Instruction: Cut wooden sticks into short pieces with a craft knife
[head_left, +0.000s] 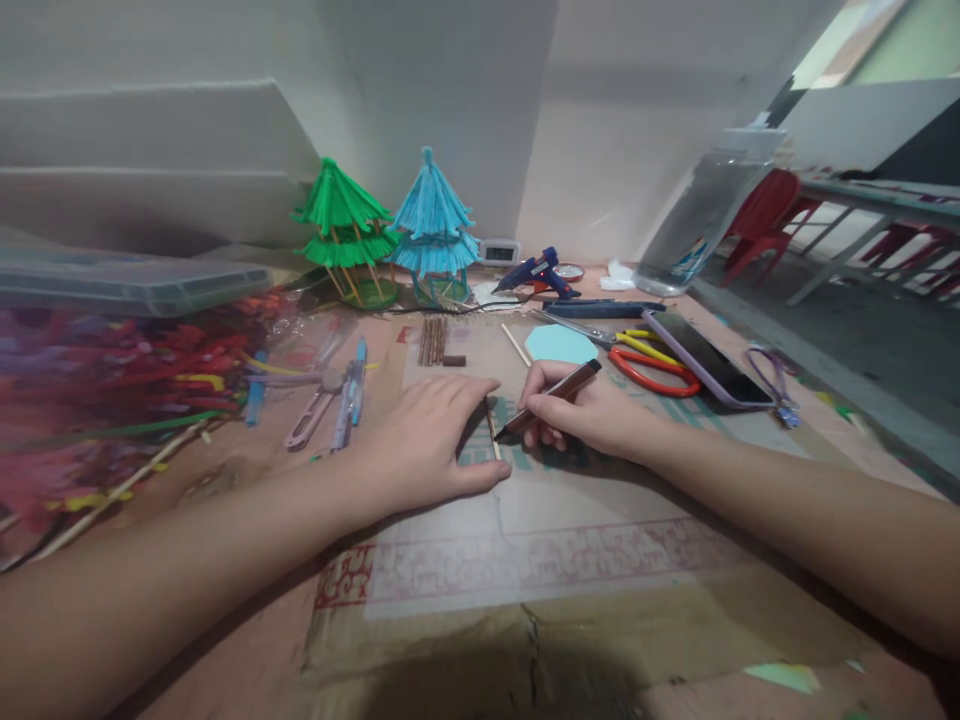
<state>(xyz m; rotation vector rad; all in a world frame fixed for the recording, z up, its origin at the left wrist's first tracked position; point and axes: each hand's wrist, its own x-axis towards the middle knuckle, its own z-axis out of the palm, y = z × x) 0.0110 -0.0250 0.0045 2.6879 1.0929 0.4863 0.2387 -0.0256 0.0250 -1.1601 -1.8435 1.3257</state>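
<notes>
A thin wooden stick lies on the plastic-covered cardboard, partly coloured brown. My left hand steadies it, with the thumb at its near end and the fingertips at its far end. Pinched in my right hand is a brown marker, its tip touching the stick. Beyond my hands lie several brown sticks in a row, beside a brown marker cap. A plain stick and a pale blue paper polygon are just past my right hand.
Green and blue little pavilions stand at the back. A glue gun, scissors, phone and clear bottle are to the right. Box cutter, pens and a heap of coloured craft strips fill the left.
</notes>
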